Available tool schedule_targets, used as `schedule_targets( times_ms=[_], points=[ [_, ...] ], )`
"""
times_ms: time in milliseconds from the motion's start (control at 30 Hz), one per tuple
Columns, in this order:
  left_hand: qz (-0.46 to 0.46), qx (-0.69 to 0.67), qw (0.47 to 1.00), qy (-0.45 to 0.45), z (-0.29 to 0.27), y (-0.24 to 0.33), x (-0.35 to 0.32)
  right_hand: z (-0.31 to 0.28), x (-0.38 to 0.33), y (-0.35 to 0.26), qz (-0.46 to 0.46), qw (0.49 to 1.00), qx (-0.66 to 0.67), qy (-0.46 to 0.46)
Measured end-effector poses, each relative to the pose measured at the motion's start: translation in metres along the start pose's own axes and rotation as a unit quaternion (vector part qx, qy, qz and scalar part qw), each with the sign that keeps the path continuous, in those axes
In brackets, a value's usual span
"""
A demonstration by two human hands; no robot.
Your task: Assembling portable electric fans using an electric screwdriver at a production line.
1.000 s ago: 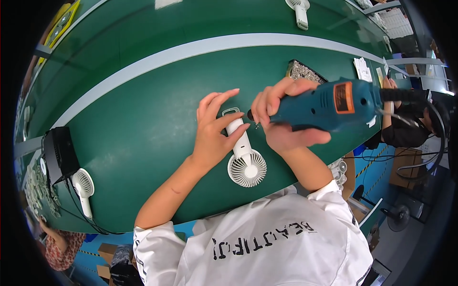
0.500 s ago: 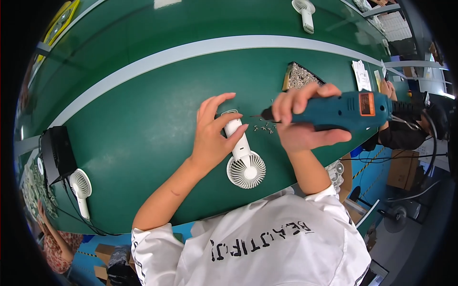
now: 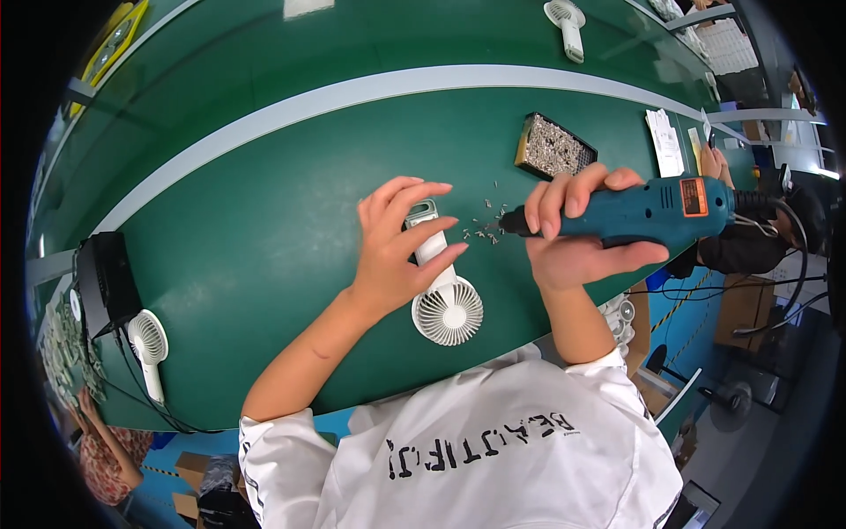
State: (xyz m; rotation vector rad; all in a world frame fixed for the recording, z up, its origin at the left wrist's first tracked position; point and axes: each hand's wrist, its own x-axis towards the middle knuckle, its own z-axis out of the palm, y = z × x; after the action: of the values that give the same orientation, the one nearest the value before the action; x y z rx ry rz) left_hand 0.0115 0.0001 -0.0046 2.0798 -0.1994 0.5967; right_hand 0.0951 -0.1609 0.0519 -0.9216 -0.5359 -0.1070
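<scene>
A white handheld fan lies on the green table, its round grille toward me and its handle pointing away. My left hand is closed around the handle, thumb and fingers reaching over it and hiding part of it. My right hand grips a teal electric screwdriver, held level with its dark nose pointing left. The screwdriver's tip is by several small loose screws on the table, to the right of the fan and apart from it.
Beyond my right hand stands a black box of screws, with white papers farther right. Another fan and a black box-shaped device with cables are at the left. A third fan lies beyond the pale strip. People are at both sides.
My right hand and the screwdriver have moved right, away from the fan's handle and over to the loose screws. The fan has shifted slightly left under my left hand.
</scene>
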Motion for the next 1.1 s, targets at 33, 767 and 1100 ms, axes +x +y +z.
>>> schedule_targets(
  times_ms=[33, 767, 1100],
  points=[
    [0.013, 0.006, 1.0, -0.01, 0.001, 0.0, -0.001, 0.002, 0.0, 0.001, -0.006, 1.0, -0.005, -0.003],
    [0.042, -0.06, 0.997, -0.019, 0.004, -0.004, -0.005, 0.02, -0.004, -0.009, 0.089, 0.993, 0.067, 0.037],
    [0.026, -0.084, 0.996, -0.02, 0.002, -0.003, -0.004, 0.016, 0.0, -0.013, 0.079, 0.994, 0.08, 0.012]
  ],
)
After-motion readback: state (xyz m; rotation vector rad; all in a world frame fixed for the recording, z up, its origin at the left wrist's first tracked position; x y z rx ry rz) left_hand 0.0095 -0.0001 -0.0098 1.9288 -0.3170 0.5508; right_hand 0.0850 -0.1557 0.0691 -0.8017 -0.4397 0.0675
